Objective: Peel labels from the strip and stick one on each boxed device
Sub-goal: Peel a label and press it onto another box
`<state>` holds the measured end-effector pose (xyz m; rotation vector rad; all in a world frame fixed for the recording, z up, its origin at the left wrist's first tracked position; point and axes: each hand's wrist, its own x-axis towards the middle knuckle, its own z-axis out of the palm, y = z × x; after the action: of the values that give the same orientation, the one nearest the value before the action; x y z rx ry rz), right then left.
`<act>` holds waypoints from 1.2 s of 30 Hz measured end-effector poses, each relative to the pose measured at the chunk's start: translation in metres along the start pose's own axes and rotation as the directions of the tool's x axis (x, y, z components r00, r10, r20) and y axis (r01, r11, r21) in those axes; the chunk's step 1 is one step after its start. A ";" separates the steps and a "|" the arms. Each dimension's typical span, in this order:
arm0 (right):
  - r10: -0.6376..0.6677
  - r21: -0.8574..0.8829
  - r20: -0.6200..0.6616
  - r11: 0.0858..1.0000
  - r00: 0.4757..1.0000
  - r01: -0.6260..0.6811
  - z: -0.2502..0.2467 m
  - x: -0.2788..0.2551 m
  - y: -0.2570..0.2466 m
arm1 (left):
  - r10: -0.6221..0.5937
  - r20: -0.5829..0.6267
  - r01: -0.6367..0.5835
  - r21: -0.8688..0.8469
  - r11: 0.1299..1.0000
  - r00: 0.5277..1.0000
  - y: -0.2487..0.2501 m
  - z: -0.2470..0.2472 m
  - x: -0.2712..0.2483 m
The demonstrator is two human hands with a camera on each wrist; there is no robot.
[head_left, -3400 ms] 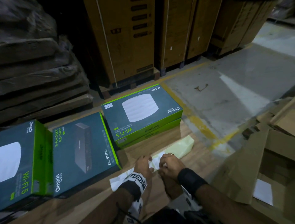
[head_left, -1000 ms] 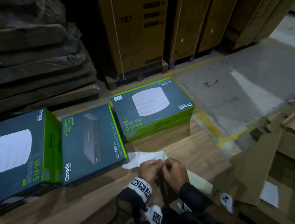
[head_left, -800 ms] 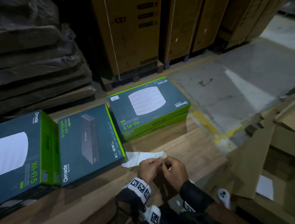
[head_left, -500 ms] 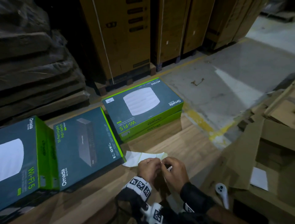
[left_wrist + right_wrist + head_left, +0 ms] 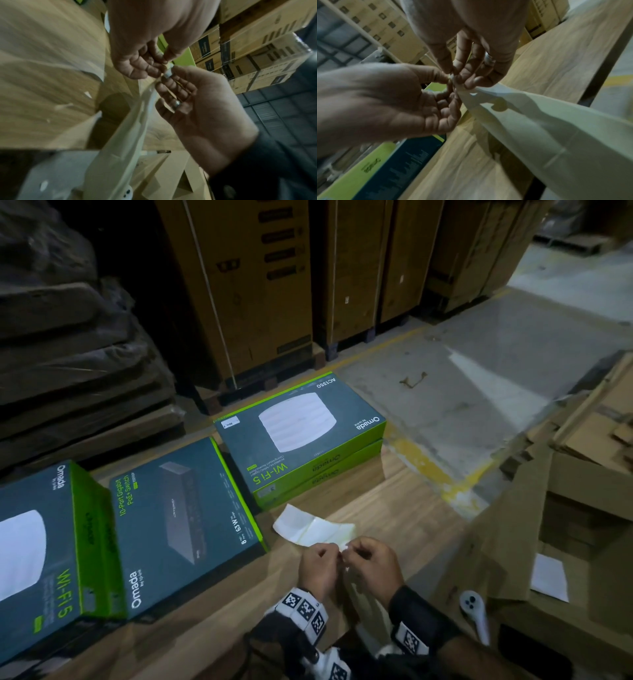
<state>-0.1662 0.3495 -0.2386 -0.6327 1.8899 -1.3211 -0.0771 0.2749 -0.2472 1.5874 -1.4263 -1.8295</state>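
Both hands meet over the wooden top near its front edge, on a white label strip (image 5: 313,527). My left hand (image 5: 334,553) pinches a small white label (image 5: 169,73) at the strip's edge with thumb and fingertip. My right hand (image 5: 352,553), with a ring on it, pinches the strip (image 5: 539,121) right beside it. The rest of the strip hangs down below the hands (image 5: 133,135). A stack of two Wi-Fi 5 boxes (image 5: 301,436) carries a small white label (image 5: 229,423) on its far left corner. The switch box (image 5: 185,518) and another Wi-Fi 5 box (image 5: 34,559) lie to the left.
Flattened cardboard (image 5: 548,508) is piled at the right, with a white handheld device (image 5: 474,611) beside it. Tall brown cartons (image 5: 246,285) stand behind the boxes, and dark wrapped stacks (image 5: 68,337) rise at the left. Concrete floor with a yellow line (image 5: 445,474) lies beyond the wooden top (image 5: 394,508).
The hands have stayed together on the strip, working at its edge. The strip's free end now lies ahead and to the left of the hands; earlier it stretched towards the right.
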 end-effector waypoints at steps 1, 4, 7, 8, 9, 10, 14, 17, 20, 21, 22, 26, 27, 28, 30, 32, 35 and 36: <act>0.035 0.054 0.031 0.998 0.999 -0.037 -0.001 0.001 -0.001 | 0.017 0.023 -0.017 0.004 1.000 1.000 0.001 -0.001 0.000; 0.078 0.176 0.158 0.979 0.984 -0.106 -0.007 0.004 -0.006 | 0.075 0.073 -0.077 0.015 0.997 0.994 0.008 -0.007 0.001; 0.082 0.223 0.204 0.966 0.976 -0.128 -0.012 0.002 -0.010 | 0.099 0.053 -0.101 0.040 0.994 0.994 0.013 -0.010 0.005; 0.083 0.207 0.188 0.971 0.979 -0.122 -0.014 0.003 -0.008 | 0.094 0.046 -0.095 0.029 0.995 0.995 0.014 -0.010 0.006; 0.078 0.181 0.147 0.978 0.986 -0.104 -0.015 0.005 -0.005 | 0.073 0.038 -0.073 0.002 0.997 0.997 0.015 -0.010 0.007; 0.060 0.135 0.084 0.988 0.995 -0.071 -0.016 0.008 0.000 | 0.032 0.032 -0.030 -0.048 0.998 0.999 0.016 -0.010 0.008; -0.016 0.015 -0.030 1.000 0.999 0.016 -0.019 0.020 0.007 | -0.080 0.071 0.096 -0.260 0.961 0.994 0.016 -0.010 0.008; 0.026 0.069 0.011 0.997 1.000 -0.027 -0.020 0.022 -0.002 | -0.071 0.094 0.095 -0.273 0.957 0.993 0.018 -0.009 0.008; 0.073 0.147 0.070 0.986 0.995 -0.083 -0.026 0.022 -0.010 | -0.057 0.099 0.081 -0.258 0.963 0.993 0.022 -0.012 0.007; 0.069 0.161 0.078 0.984 0.995 -0.081 -0.027 0.022 -0.011 | -0.049 0.094 0.070 -0.229 0.971 0.994 0.022 -0.013 0.008; 0.069 0.152 0.074 0.985 0.995 -0.079 -0.028 0.023 -0.011 | -0.042 0.080 0.057 -0.192 0.980 0.996 0.021 -0.014 0.008; 0.057 0.213 0.052 0.975 0.997 -0.067 -0.027 0.025 -0.009 | 0.045 -0.006 -0.046 -0.075 0.996 0.999 0.018 -0.018 0.007; 0.054 0.236 0.059 0.970 0.997 -0.066 -0.026 0.025 -0.010 | 0.070 -0.033 -0.072 -0.061 0.996 0.997 0.020 -0.017 0.004; 0.045 0.241 0.071 0.969 0.996 -0.061 -0.026 0.025 -0.011 | 0.105 -0.081 -0.105 -0.004 0.994 0.991 0.024 -0.019 -0.001; 0.019 0.232 0.094 0.972 0.995 -0.040 -0.026 0.025 -0.012 | 0.286 -0.182 -0.240 0.238 0.941 0.941 0.028 -0.023 -0.007; 0.002 0.221 0.125 0.975 0.992 -0.030 -0.027 0.025 -0.014 | 0.524 -0.116 -0.421 0.463 0.780 0.844 0.032 -0.025 -0.012; 0.001 0.232 0.157 0.972 0.988 -0.038 -0.026 0.024 -0.018 | 0.634 0.109 -0.570 0.573 0.589 0.765 0.038 -0.023 -0.011; 0.006 0.248 0.158 0.968 0.987 -0.046 -0.026 0.025 -0.018 | 0.631 0.141 -0.575 0.594 0.563 0.763 0.040 -0.022 -0.011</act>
<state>-0.2017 0.3397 -0.2235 -0.5606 1.5689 -1.4225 -0.0676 0.2556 -0.2051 1.1175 -2.3094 -0.9080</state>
